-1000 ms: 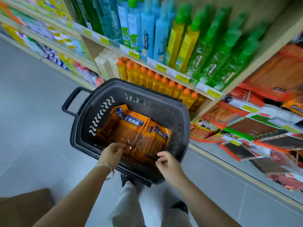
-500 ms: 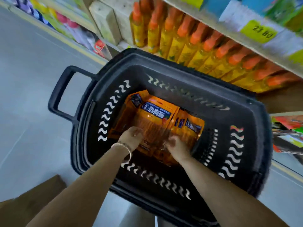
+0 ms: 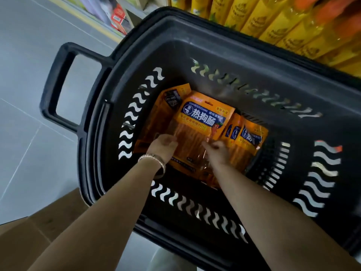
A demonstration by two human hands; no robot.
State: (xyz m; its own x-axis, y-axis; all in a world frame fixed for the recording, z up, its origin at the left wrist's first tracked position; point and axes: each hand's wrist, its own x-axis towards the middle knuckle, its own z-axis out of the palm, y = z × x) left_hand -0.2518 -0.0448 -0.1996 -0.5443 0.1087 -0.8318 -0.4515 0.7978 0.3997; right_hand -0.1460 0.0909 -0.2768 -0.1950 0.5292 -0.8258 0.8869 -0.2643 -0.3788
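**Both hands on the top packet, down in the basket**

A brown cardboard box [image 3: 29,241] sits at my lower left, nearest to me. My forearms reach over the near rim of the black basket [image 3: 187,210] and down into it, with a bracelet [image 3: 154,158] round my left wrist.

My left hand [image 3: 164,146] has its fingers [image 3: 169,138] curled narrow on the left edge of the top packet [image 3: 203,122]. My right hand [image 3: 217,154] pinches the same packet at its right edge, over the clear film.

That packet is orange with a blue label and lies face up in the bottom of the basket, atop the others. Another orange packet [image 3: 168,106] pokes out from under it on the left, and two more packets [image 3: 246,137] lie just beside it on the right.

Beyond, the basket's handle [image 3: 56,83] juts out over the grey floor [image 3: 25,55]. Farthest off, yellow bottles [image 3: 273,20] with orange caps stand in a row just behind the far rim.
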